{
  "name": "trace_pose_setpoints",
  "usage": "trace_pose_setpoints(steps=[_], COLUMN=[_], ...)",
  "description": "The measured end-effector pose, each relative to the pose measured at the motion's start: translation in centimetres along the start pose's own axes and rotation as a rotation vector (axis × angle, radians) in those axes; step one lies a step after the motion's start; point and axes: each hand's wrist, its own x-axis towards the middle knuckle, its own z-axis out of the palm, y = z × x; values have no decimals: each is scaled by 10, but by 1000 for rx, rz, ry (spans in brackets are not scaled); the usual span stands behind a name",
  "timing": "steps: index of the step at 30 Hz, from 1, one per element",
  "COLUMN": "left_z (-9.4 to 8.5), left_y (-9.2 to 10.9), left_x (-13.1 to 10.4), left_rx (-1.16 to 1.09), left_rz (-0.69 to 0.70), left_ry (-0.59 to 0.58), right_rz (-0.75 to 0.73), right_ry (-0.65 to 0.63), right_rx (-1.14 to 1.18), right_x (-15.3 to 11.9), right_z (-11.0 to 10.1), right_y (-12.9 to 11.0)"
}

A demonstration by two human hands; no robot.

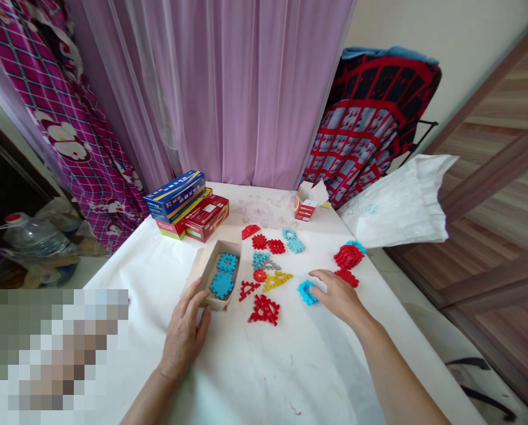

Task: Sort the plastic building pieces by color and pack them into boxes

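My left hand (187,324) grips the near left corner of an open cardboard box (238,260), its fingers over the rim and its thumb by the near end. Inside the box lie blue toothed building pieces (223,284). My right hand (337,294) is closed around a small group of light-blue building pieces (307,291) on the table; its fingertips partly hide them. Between the hands lie a yellow triangular piece (276,281), red lattice pieces (264,310), a red round piece (259,275) and a grey piece (272,266).
A white cloth covers the table (264,378). Blue and red cartons (175,195) are stacked at the back left. An opened small red box (305,208) stands at the back right. Red pieces (348,256) are piled near the right edge, beside a white bag (400,203).
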Motion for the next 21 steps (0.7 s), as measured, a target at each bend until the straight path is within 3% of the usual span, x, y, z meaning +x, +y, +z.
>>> trace_pose_setpoints(steps=[3,7,13,17,21], left_z=[1,2,2,1,0], left_y=[-3,-5,-2,-1,0], left_x=[0,0,1,-1,-2], left_rx=[2,11,18,11,-12], left_rz=[1,18,10,-1,-17], left_ry=[-7,-3,1,-4,-10], right_rz=[51,181,244,254,221], right_ry=[-125,-215,-171,-131,-93], right_rx=[-14,-112,-290,-251,-63], right_x=[-9,-17,-24,-25,-22], right_z=[-3,0,12,17,9], right_y=[16,1,-36,-31,-26])
